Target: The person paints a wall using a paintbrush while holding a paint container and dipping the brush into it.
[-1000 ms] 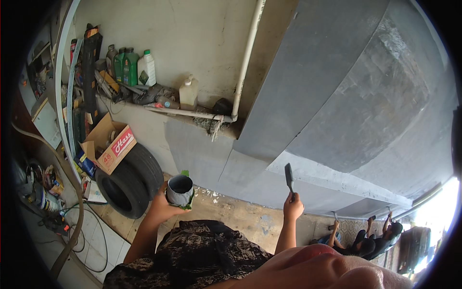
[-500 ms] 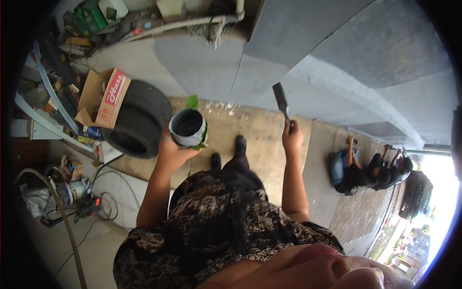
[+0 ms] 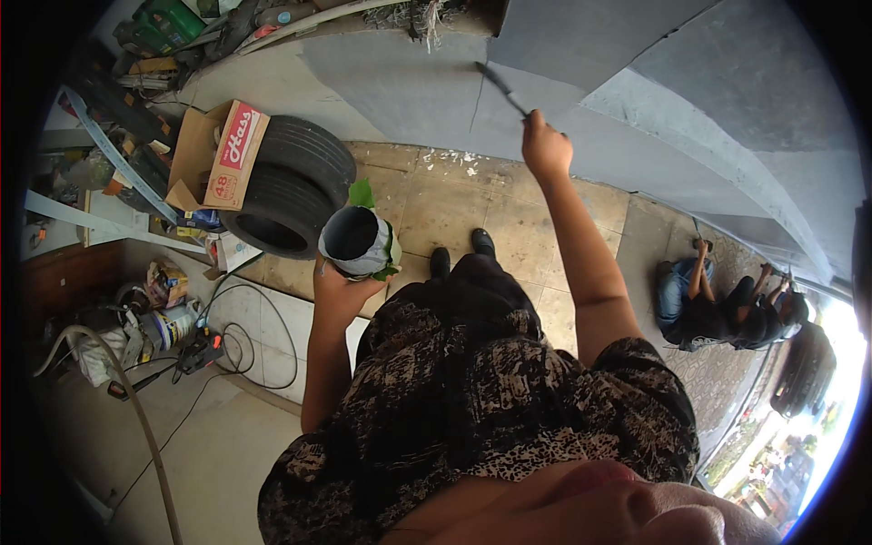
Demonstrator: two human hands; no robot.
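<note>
Right hand wrapped round one end of the flat tool, upper centre, likely leaving the far end clear. Left hand cups container, centre-left, mouth up, presumably against spills.

white lettering on a red panel, red number below, on a cardboard box

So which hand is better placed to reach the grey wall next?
Probably the right hand: it's out near the grey wall, holding a flat tool that points that way. The left hand is farther back, holding the grey container.
</note>
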